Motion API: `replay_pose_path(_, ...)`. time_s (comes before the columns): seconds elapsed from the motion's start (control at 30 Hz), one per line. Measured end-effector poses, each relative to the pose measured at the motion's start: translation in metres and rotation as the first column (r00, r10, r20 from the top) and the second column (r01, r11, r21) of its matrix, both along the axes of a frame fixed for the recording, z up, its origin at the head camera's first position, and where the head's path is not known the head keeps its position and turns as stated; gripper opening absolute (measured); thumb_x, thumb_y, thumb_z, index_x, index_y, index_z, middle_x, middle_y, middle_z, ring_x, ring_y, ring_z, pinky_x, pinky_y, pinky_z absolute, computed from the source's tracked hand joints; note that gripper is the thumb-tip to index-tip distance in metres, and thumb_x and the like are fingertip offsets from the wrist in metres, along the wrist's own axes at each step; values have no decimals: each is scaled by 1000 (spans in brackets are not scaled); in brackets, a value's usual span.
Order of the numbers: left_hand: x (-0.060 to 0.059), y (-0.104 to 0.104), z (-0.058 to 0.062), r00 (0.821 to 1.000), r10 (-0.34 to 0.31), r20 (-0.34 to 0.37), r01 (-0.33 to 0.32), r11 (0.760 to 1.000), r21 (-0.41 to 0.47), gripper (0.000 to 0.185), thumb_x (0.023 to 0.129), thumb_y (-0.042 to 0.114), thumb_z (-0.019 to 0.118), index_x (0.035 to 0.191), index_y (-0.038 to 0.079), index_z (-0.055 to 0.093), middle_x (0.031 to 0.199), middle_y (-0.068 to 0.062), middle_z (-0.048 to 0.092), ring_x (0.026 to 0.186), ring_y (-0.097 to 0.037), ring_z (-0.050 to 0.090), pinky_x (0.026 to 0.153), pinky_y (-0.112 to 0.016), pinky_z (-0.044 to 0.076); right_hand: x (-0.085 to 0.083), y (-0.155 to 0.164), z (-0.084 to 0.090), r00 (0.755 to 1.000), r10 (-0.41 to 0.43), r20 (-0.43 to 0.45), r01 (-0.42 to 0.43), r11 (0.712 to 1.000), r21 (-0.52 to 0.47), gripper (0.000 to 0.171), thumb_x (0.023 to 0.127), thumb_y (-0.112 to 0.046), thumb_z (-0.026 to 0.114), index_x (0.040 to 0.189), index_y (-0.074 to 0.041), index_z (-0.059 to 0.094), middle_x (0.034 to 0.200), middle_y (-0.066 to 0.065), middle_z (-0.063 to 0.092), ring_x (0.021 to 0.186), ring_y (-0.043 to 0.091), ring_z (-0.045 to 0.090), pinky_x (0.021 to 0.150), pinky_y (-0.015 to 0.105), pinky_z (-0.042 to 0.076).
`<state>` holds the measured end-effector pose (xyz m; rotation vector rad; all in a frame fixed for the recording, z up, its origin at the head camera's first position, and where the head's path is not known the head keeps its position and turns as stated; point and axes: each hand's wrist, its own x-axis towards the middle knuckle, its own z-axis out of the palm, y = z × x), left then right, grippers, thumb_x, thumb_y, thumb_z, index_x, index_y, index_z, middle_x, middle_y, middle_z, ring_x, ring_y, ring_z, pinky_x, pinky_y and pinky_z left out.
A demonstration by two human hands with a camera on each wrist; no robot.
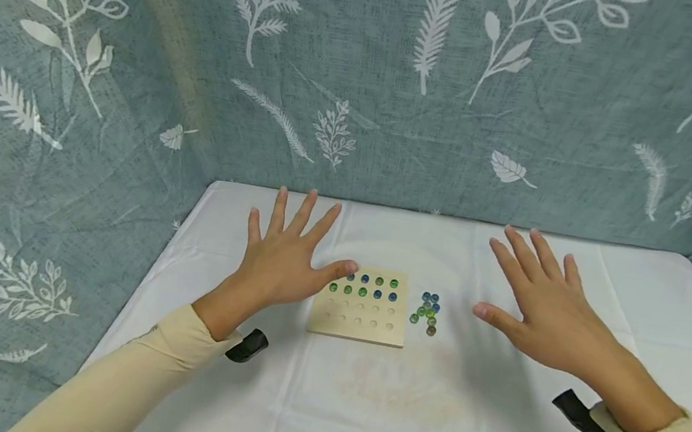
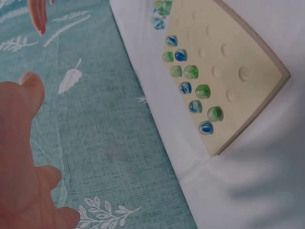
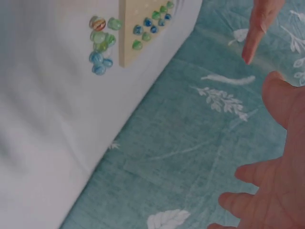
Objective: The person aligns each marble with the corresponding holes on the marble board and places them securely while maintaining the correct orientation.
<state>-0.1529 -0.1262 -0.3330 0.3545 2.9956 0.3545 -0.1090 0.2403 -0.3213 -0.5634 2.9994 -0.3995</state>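
Now, line by line:
Left hand: the left hand [image 1: 282, 261] is held flat above the table [image 1: 639, 301] with its fingers spread wide and straight, holding nothing; its thumb tip lies over the far left corner of the board [image 1: 358, 321].
Right hand: the right hand [image 1: 545, 310] is likewise flat and spread, palm down, holding nothing, well to the right of the loose marbles [image 1: 427, 311].
Board: a pale square wooden block with rows of round dimples, lying flat on the white cloth between the two hands, nearer the left one.
Set marbles: the marbles in the board [image 1: 371, 287] are blue and green and fill the two far rows; the near rows of dimples are bare.
Loose marbles: a small cluster of blue, green and one brownish marble lies on the cloth just right of the board, apart from it.
Wrist views: the left wrist view shows the board [image 2: 238, 62] at an angle with its filled rows; the right wrist view shows the cluster [image 3: 100, 45] beside the board edge.
Backdrop: the curtain [image 1: 367, 64] is teal with white leaf prints and hangs behind and beside the table.
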Motion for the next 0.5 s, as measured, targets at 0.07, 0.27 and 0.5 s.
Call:
replay_pose_path(0.07,1,0,-2,1000,0,7,0,1000,-8,96,91,87,41,168,40,7,178,-2,-7,161,-39,-24,122,-77,-10,1,-3,-3,1000,1,0,-1,1000,-2,94,101,-61,59,170,-20,10,178,12,2,164,43,-6,121,78,-3)
replay_pose_path(0.27,4,0,-4,1000,2,17,-2,1000,-4,96,91,87,41,167,41,6,178,-3,-6,162,-40,-22,122,-76,-10,2,-11,-11,1000,2,-15,-2,1000,-4,93,100,-61,59,170,-18,14,178,14,5,164,44,-3,121,79,-1)
replay_pose_path(0.5,5,-1,-8,1000,6,14,-6,1000,0,97,91,86,44,168,38,8,178,-6,-4,162,-41,-19,123,-76,-9,2,-15,-18,1000,9,-12,-9,1000,-17,93,100,-63,58,169,-18,15,178,12,5,164,43,-2,121,79,-1)
